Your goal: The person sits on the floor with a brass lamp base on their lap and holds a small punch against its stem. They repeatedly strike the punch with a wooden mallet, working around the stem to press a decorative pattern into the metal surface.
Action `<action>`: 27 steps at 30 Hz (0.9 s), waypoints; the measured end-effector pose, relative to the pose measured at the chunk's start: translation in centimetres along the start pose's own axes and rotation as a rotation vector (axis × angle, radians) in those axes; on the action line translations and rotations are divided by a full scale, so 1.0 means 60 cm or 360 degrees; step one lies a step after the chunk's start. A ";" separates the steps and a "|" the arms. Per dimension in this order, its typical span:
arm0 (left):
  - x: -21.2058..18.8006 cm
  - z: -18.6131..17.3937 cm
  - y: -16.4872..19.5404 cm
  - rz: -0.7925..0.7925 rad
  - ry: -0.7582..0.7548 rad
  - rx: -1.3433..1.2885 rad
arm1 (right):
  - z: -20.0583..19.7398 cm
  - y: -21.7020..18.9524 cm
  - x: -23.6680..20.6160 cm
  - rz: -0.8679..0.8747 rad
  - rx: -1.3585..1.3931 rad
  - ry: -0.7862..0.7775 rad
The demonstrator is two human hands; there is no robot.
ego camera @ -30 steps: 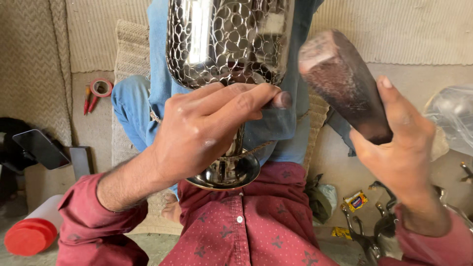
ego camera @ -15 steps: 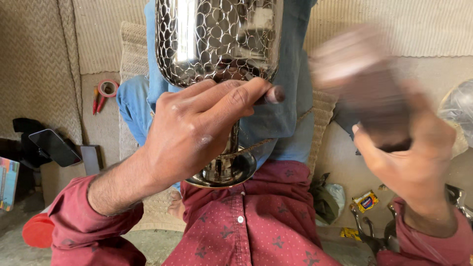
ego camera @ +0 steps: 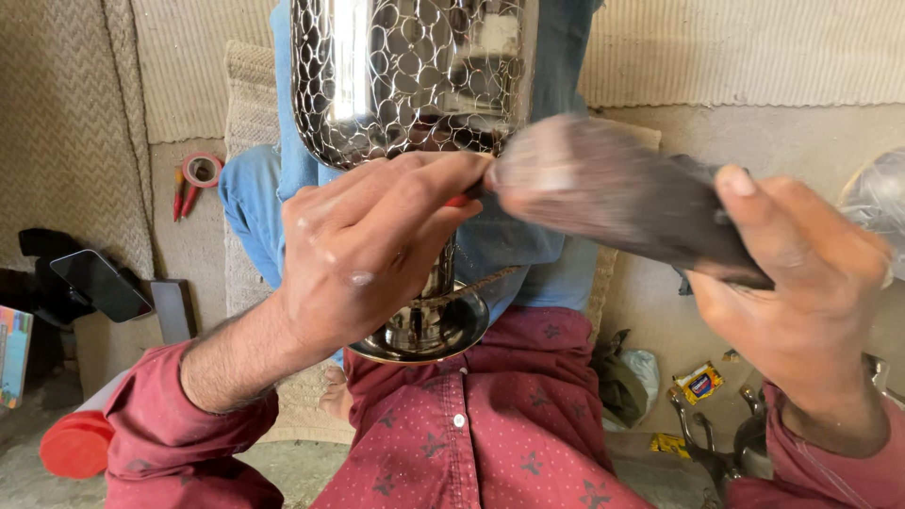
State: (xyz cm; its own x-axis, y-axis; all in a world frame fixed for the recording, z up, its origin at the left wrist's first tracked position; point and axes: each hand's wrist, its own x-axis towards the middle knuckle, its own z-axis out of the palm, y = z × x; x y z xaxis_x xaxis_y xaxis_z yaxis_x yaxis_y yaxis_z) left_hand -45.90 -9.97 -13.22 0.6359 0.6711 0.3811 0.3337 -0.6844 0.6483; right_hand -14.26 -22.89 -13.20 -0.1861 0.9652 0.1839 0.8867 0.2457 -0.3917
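A shiny metal goblet-shaped vessel (ego camera: 410,80) with a hammered scale pattern fills the top middle; its round foot (ego camera: 424,330) rests against my red shirt. My left hand (ego camera: 368,250) is wrapped around its stem, and a thin tool with a red tip pokes out by my fingertips. My right hand (ego camera: 801,292) grips a dark wooden mallet (ego camera: 613,193), whose blurred head is right at the vessel's lower edge, next to my left fingertips.
On the left lie red-handled pliers and a tape roll (ego camera: 198,174), a dark phone (ego camera: 99,283) and a red lid (ego camera: 75,443). Small packets (ego camera: 698,382) and metal parts (ego camera: 716,443) sit at the lower right. A woven mat covers the floor.
The mallet has swung from upright at the right down and leftward to the vessel's lower edge. My left hand keeps its grip on the stem.
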 end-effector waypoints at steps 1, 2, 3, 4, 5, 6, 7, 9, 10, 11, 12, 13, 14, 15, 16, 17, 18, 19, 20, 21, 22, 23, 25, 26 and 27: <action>0.001 -0.001 -0.001 0.0006 -0.0060 0.0034 | 0.007 0.002 -0.006 0.0071 0.0158 0.0064; 0.003 -0.001 -0.001 0.0010 -0.0121 0.0067 | 0.011 0.008 -0.011 0.0096 0.0175 0.0067; 0.004 -0.002 -0.001 0.0018 -0.0178 0.0102 | 0.017 0.011 -0.016 0.0121 0.0192 0.0070; 0.005 -0.003 -0.002 0.0016 -0.0232 0.0088 | 0.021 0.015 -0.022 0.0100 0.0065 0.0018; 0.007 -0.004 -0.002 0.0022 -0.0284 0.0076 | 0.028 0.018 -0.027 0.0116 0.0053 0.0010; 0.008 -0.005 -0.003 0.0028 -0.0338 0.0063 | 0.033 0.020 -0.031 0.0132 0.0040 0.0003; 0.009 -0.006 -0.003 0.0042 -0.0346 0.0075 | 0.039 0.020 -0.035 0.0187 0.0150 0.0026; 0.011 -0.008 -0.003 0.0062 -0.0363 0.0099 | 0.045 0.020 -0.041 0.0252 0.0311 0.0038; 0.012 -0.010 -0.002 0.0044 -0.0397 0.0094 | 0.047 0.019 -0.042 0.0262 0.0361 0.0036; 0.012 -0.011 -0.002 0.0030 -0.0428 0.0094 | 0.048 0.016 -0.043 0.0266 0.0363 0.0046; 0.012 -0.012 -0.001 0.0010 -0.0461 0.0090 | 0.048 0.015 -0.043 0.0269 0.0366 0.0057; 0.012 -0.012 0.000 0.0015 -0.0454 0.0094 | 0.048 0.012 -0.042 0.0266 0.0323 0.0070; 0.012 -0.013 0.001 0.0027 -0.0446 0.0099 | 0.047 0.010 -0.040 0.0292 0.0313 0.0086; 0.011 -0.013 0.002 0.0043 -0.0437 0.0107 | 0.046 0.008 -0.037 0.0318 0.0304 0.0102; 0.010 -0.012 0.002 0.0027 -0.0414 0.0096 | 0.044 0.005 -0.035 0.0374 0.0331 0.0119; 0.009 -0.012 0.002 0.0014 -0.0391 0.0081 | 0.043 0.006 -0.032 0.0350 0.0270 0.0105; 0.007 -0.011 0.001 -0.0009 -0.0370 0.0062 | 0.042 0.003 -0.031 0.0325 0.0208 0.0092; 0.005 -0.011 -0.001 -0.0009 -0.0374 0.0086 | 0.041 0.004 -0.030 0.0214 0.0066 0.0047; 0.002 -0.012 -0.004 -0.0004 -0.0373 0.0115 | 0.042 0.003 -0.033 0.0207 0.0059 0.0035; -0.001 -0.013 -0.008 -0.0003 -0.0374 0.0143 | 0.043 0.006 -0.035 0.0200 0.0052 0.0022; -0.007 -0.016 -0.013 -0.0046 -0.0248 0.0008 | 0.052 0.006 -0.042 0.0307 0.0182 0.0033; -0.014 -0.023 -0.022 -0.0080 -0.0110 -0.0125 | 0.059 0.012 -0.049 0.0423 0.0371 0.0086; -0.044 -0.048 -0.046 -0.0174 0.0165 -0.0395 | 0.086 0.026 -0.072 0.0674 0.0825 0.0245; -0.067 -0.060 -0.063 -0.0292 0.0321 -0.0440 | 0.110 0.040 -0.082 0.0746 0.0952 0.0321; -0.093 -0.072 -0.079 -0.0404 0.0482 -0.0492 | 0.135 0.055 -0.096 0.0813 0.1080 0.0405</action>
State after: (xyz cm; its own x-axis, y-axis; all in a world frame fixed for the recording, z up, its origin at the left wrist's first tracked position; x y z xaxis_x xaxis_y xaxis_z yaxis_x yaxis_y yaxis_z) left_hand -54.05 -9.21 -15.57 0.3159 0.8894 0.3305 0.2005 -0.4031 0.8929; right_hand -13.72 -26.89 -22.86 0.3355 0.9420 0.0038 0.3786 -0.1312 -0.9162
